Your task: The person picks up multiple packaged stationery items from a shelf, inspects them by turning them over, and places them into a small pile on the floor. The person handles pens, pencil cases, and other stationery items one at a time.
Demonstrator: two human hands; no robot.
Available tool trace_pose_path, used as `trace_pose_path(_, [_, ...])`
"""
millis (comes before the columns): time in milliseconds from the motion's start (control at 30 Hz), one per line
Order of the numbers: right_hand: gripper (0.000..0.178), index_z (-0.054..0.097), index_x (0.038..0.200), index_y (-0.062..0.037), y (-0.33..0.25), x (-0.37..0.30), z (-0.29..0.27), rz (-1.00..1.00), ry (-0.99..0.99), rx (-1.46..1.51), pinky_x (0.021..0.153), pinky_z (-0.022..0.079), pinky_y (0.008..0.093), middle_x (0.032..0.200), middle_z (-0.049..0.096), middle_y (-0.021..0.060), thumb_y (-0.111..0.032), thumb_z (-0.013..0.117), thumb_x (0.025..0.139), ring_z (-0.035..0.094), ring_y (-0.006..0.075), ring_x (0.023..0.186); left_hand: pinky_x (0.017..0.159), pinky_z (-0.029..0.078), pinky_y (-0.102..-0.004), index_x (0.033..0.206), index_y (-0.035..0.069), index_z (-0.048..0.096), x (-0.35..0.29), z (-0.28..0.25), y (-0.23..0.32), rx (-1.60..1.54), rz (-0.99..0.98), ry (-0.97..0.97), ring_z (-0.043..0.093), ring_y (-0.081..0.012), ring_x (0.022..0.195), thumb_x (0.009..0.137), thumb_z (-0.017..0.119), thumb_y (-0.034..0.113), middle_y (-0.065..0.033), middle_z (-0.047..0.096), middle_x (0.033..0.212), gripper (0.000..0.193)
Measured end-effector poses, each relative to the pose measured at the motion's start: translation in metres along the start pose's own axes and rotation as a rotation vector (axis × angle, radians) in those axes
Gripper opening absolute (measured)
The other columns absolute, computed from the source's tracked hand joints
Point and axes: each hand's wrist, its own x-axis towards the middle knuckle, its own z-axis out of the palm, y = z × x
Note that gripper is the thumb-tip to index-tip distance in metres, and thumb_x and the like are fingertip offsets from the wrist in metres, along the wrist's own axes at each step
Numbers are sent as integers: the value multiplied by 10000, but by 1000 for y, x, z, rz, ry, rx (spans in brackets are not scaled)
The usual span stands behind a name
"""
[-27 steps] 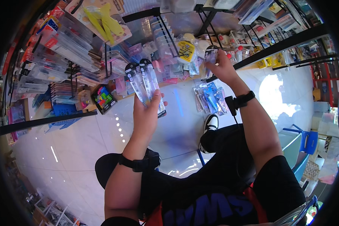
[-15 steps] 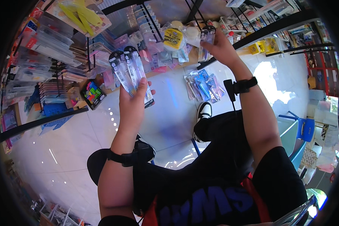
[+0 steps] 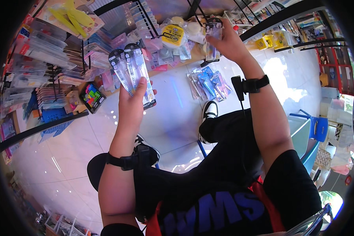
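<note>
My left hand (image 3: 133, 100) is closed around a small fan of long clear blister packs of pens (image 3: 137, 65). They have black rounded tops and black lower ends, and my thumb lies across their front. Up by the rack, my right hand (image 3: 229, 42) grips a similar blister pack (image 3: 213, 42) near its upper part. This one hangs upright beside a metal display hook; whether its hole is on the hook I cannot tell. A slim pen shape shows through its clear front. Part of its right edge is hidden by my fingers.
Left of the packs, the rack holds hanging packages (image 3: 43, 39) and a box of colourful pieces (image 3: 91, 97). A round yellow-labelled item (image 3: 173, 35) hangs at the middle. Flat packets (image 3: 209, 83) lie on the floor near my shoe (image 3: 210, 110). A black rail (image 3: 287, 19) crosses the upper right.
The view has shifted slightly, moving the scene up and left. The blister pack in my right hand now shows down to its black lower end. My left hand keeps its packs.
</note>
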Motion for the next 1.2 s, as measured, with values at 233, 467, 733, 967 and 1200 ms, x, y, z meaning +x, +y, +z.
trace_pose_path(233, [915,358,1576,39,-17,-6,-8,0,-18,-52,1097,490,475,1368,636,353,-402,765,887,623,491,1296,714,649,-368,1481,72,482,-1,0,-2,5,-48,-42,762,-238,981,1089,615,379,-137,707,1231,515])
trace_pose_path(467, [881,350,1580,19,-18,-7,1,2,-95,-88,1055,508,443,1338,657,310,-360,772,906,654,427,1245,674,643,-357,1447,43,520,-3,3,4,49,-60,-52,764,-224,904,1089,608,376,-150,736,1173,497])
trace_pose_path(733, [844,364,1551,15,-7,1,12,-30,-57,-3,1066,505,475,1333,653,343,-369,768,917,635,476,1274,641,628,-348,1394,45,531,-2,2,-1,57,-56,-98,752,-213,853,1084,621,361,-148,734,1136,452])
trace_pose_path(967, [849,354,1568,-31,-30,-1,7,6,-115,-83,967,543,468,1274,674,307,-371,779,916,701,437,1152,607,602,-332,1402,63,503,1,2,-4,26,-64,-120,751,-194,822,1077,635,325,-126,725,1107,438])
trace_pose_path(1200, [763,436,1488,26,-39,-8,2,-4,-321,-155,1008,528,484,1220,688,339,-319,758,888,670,472,1178,637,628,-349,1421,68,497,-2,5,-2,62,-72,-133,753,-222,832,1094,604,316,-147,731,1121,425])
